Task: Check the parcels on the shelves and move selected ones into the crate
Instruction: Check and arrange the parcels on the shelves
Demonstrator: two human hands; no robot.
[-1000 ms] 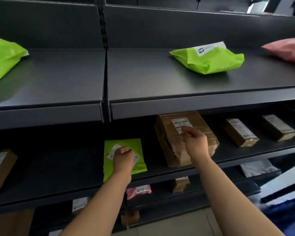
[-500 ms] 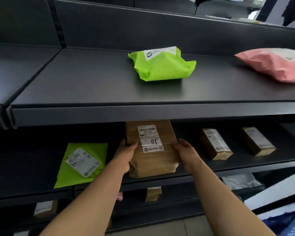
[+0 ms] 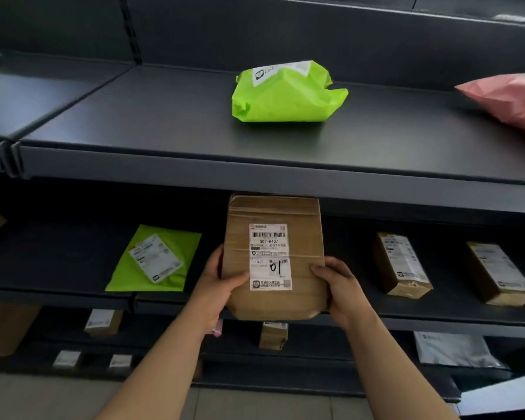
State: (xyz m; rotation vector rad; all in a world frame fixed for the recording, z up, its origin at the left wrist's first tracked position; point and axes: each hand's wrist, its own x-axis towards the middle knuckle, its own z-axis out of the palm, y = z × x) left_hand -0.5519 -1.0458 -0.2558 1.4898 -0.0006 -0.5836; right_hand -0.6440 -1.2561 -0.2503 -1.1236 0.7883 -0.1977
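Head view | left hand [image 3: 215,286], right hand [image 3: 341,291]: grip holding creased rectangular taped cardboard box [image 3: 275,259] | glossy white label [image 3: 270,256]

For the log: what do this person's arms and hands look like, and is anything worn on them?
Both forearms are bare up to the bottom edge of the picture: no sleeve shows. The left hand and the right hand have no gloves, and no watch, bracelet or ring can be seen on the parts that show. No markings, straps or cables are visible on either arm.
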